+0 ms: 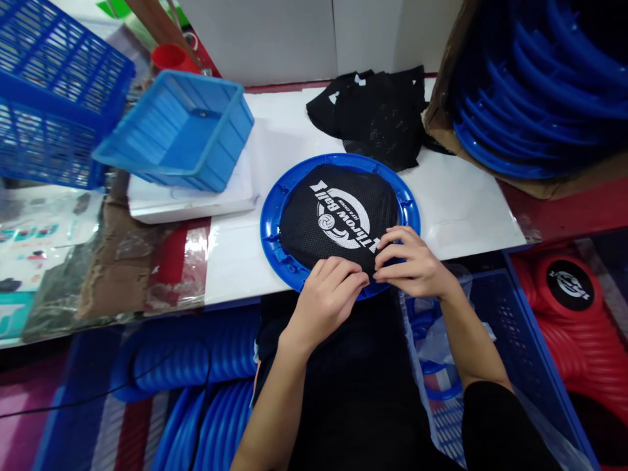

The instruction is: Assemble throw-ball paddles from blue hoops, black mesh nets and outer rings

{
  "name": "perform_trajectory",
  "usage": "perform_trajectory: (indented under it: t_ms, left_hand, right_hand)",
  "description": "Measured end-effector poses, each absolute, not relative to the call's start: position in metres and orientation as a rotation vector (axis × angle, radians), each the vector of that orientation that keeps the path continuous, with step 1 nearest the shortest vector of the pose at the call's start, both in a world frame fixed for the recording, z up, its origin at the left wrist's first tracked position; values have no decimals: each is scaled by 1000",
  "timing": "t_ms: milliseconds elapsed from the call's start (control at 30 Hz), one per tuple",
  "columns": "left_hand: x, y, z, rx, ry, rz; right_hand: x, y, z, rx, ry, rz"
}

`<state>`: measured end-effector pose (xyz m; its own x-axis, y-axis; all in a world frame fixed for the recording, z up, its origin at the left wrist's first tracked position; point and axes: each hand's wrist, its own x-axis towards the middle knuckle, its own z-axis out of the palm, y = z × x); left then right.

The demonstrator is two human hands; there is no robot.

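Observation:
A blue plastic ring (275,209) lies flat on the white table top (471,209) in front of me. A black mesh cloth (338,216) with white "Throw Ball" print is stretched over it. My left hand (328,296) pinches the near edge of the mesh with curled fingers. My right hand (409,261) sits beside it, fingers pressed on the same edge of the mesh at the ring's near rim. The two hands almost touch.
A pile of black mesh cloths (377,118) lies behind the ring. A tilted blue tray (181,131) and a blue crate (49,91) stand at the left. A cardboard box of blue rings (534,98) is at the right; red discs (574,307) and stacked blue rings (196,366) lie below.

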<state>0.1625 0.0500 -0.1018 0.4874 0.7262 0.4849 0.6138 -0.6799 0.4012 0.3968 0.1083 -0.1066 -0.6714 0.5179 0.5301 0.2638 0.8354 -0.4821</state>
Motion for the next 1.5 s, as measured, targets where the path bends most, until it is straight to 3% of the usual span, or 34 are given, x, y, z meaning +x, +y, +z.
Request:
perform_trajectory:
  t_ms: [667,800,867,1033,1200,1333,1500]
  left_hand:
    - [159,52,-87,2480,1227,820]
    - [151,66,-84,2439,1694,773]
    - [146,75,-89,2472,1846,582]
    - [124,92,-94,2672,1356,205]
    - [106,115,-83,2639,1081,343]
    - [107,130,-80,2593,1545,436]
    - [97,147,-81,2573,1403,286]
  right_hand:
    - [392,98,-99,-633,-2406,365]
    - [383,74,-86,-679,-2515,232]
    - [378,62,-74,-641,-2656,178]
    - [375,82,-42,-465,-2824,285]
    - [367,172,-54,-930,-2721,171]
    - [357,214,-75,-1003,-2801,520]
    - [353,239,-83,-907,-2732,965]
